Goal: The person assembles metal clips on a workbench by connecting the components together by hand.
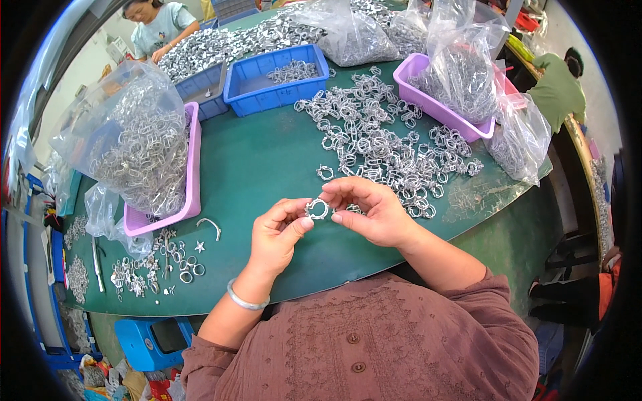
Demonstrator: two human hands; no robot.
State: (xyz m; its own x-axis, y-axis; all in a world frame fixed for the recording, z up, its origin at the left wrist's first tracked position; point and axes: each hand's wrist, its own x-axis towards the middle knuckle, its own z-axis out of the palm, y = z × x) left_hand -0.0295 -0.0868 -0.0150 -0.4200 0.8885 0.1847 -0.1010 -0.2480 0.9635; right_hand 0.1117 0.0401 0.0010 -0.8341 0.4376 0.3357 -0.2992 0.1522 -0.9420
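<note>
Just in front of me, a small silver metal ring [326, 210] with bumps on its outer edge is held up above the green table. My left hand [274, 234] pinches its left side between thumb and fingertips. Curled in from the right, my right hand [374, 210] has its fingertips at the ring's other edge. Some silver metal shows under the right fingers; whether it is held or lies on the table I cannot tell. Beyond that hand spreads a loose heap of similar silver rings [374, 144], with one single ring [325, 173] lying apart at its near edge.
A pink tray [194, 167] with a bag of rings stands left, another pink tray [438, 115] with bags at the back right. Blue bins [267, 97] are at the back. Small loose parts [154, 271] lie near left. A co-worker [160, 30] sits across the green table [247, 160].
</note>
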